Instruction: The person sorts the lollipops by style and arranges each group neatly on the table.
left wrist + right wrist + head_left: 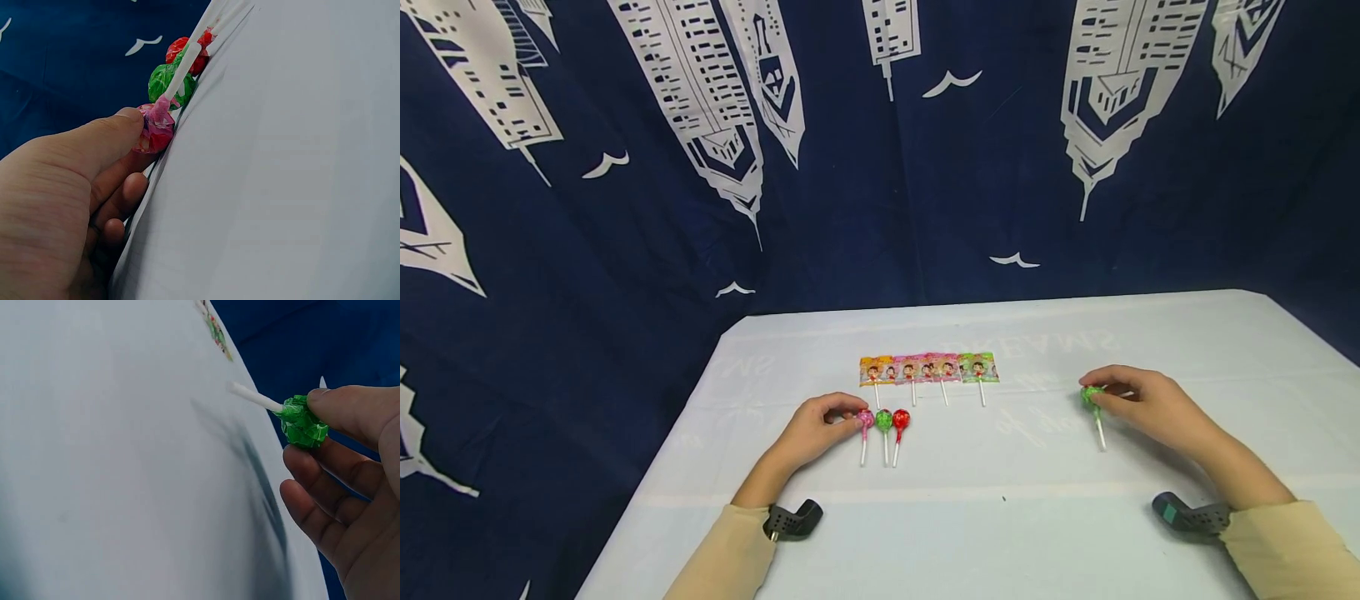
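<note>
My left hand (817, 427) pinches the wrapped head of a pink lollipop (157, 128) between thumb and fingers, at the left end of a short row. Beside it lie a green lollipop (884, 421) and a red lollipop (901, 419), their white sticks pointing toward me. Off to the right, my right hand (1157, 408) holds another green lollipop (303, 423) by its crinkled wrapper. Its white stick points away from the fingers, and in the right wrist view the hand's shadow falls on the white cloth below.
Behind the short row lies a line of flat lollipops in printed wrappers: an orange one (874, 371), pink ones (912, 368) and a green one (979, 367). All rest on a white-covered table (1000, 533). A dark blue printed curtain (880, 217) hangs behind its far edge.
</note>
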Tool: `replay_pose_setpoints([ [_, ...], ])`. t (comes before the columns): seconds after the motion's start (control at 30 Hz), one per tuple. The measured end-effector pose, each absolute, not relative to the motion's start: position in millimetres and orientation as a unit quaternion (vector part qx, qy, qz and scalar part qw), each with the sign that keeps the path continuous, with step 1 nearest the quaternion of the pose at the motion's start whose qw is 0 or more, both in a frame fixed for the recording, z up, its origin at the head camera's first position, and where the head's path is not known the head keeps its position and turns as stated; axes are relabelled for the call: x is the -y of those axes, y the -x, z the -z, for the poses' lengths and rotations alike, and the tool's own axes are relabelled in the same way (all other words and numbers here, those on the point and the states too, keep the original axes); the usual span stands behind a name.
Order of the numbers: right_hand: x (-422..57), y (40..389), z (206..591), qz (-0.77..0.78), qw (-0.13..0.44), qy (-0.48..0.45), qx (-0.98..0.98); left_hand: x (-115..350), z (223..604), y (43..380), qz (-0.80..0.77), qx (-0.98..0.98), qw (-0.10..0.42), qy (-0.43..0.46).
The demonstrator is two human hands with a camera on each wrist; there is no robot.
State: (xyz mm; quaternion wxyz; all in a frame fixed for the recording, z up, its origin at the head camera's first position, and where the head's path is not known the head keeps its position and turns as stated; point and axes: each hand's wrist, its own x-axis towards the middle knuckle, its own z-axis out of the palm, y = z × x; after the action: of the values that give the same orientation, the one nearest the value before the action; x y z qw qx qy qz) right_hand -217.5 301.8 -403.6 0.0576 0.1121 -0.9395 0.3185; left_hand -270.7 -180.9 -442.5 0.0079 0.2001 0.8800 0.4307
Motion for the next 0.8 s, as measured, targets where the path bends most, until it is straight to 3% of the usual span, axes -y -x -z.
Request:
replay_pose_setpoints([
  [0.37, -283.4, 211.9, 391.4, -0.350, 0.097, -0.141, 0.921, 181.4, 442.7, 269.3, -0.437, -0.877, 0.013, -0.199],
  [0.8, -258.3, 217.5, 378.6, -0.355, 0.102, -0.154, 0.917, 180.6, 442.4, 270.8, -0.435, -0.879, 0.011, -0.196],
])
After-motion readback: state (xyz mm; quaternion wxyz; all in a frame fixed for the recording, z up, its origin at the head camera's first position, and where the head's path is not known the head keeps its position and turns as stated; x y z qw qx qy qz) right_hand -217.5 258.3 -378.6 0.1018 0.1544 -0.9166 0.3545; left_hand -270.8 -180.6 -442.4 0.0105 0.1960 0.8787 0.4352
